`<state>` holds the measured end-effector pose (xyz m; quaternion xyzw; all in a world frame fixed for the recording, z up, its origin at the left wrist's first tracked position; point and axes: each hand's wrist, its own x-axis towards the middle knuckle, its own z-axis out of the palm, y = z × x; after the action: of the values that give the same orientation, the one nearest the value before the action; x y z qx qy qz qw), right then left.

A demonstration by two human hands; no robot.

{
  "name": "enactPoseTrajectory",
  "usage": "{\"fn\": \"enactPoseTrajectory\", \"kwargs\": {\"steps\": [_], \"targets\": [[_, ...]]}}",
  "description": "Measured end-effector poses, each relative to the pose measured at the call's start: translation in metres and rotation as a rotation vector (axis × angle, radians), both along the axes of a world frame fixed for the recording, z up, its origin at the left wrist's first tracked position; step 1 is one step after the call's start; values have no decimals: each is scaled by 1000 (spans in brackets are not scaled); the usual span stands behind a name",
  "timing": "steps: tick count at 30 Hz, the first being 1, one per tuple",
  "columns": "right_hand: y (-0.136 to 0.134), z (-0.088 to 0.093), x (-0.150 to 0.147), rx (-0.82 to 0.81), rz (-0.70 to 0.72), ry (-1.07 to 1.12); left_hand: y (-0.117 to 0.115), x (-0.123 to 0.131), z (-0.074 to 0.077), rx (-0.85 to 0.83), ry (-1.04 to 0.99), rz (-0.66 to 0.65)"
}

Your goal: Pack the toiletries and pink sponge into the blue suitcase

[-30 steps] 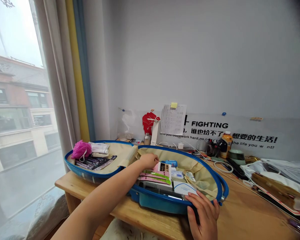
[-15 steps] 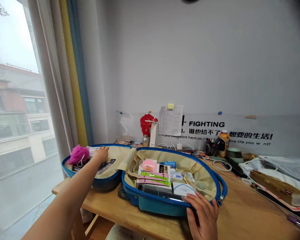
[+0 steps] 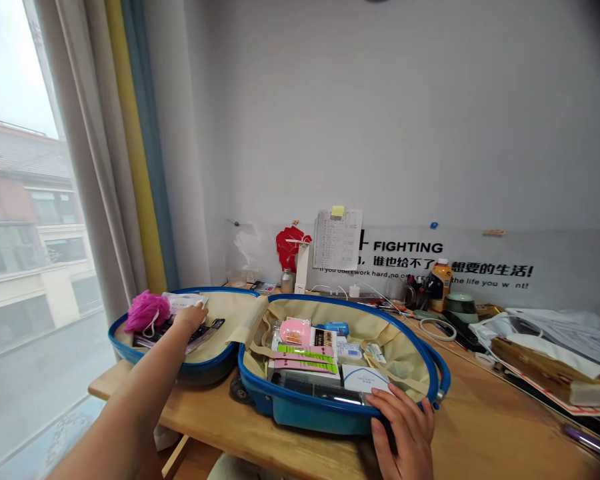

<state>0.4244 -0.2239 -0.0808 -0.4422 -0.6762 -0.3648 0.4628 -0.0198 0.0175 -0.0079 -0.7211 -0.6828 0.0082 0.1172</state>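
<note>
Head view: your left hand (image 3: 189,318), moved across the case (image 3: 305,412), is touching packets (image 3: 207,331), fingers open; right hand (image 3: 403,430) is pressing the front, spread.

Bright daylight comes in through the window (image 3: 15,220) on the left — the sky there looks washed out and white. The wall (image 3: 380,120) is soft gray. The top right corner goes dark. The curtain (image 3: 80,167) leans and bends at the edge. A soft shadow lies under the blue suitcase (image 3: 305,410).
</note>
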Motion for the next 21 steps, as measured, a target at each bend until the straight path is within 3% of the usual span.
{"fn": "enactPoseTrajectory", "kwargs": {"steps": [3, 7, 12, 15, 18, 21], "targets": [[-1, 2, 0, 2, 0, 3, -7, 3, 9, 82, -107, 54], [-1, 1, 0, -1, -2, 13, -8, 20, 35, 254, -309, 44], [0, -1, -1, -9, 2, 27, 4, 79, 63, 322, -585, -76], [0, -1, -1, -13, 2, 28, 6, 130, 59, 178, -723, -202], [-1, -2, 1, -17, -15, 18, 2, 180, 42, -23, -819, -303], [-1, -4, 3, -23, -27, 8, -2, 211, 23, -201, -865, -342]]}}
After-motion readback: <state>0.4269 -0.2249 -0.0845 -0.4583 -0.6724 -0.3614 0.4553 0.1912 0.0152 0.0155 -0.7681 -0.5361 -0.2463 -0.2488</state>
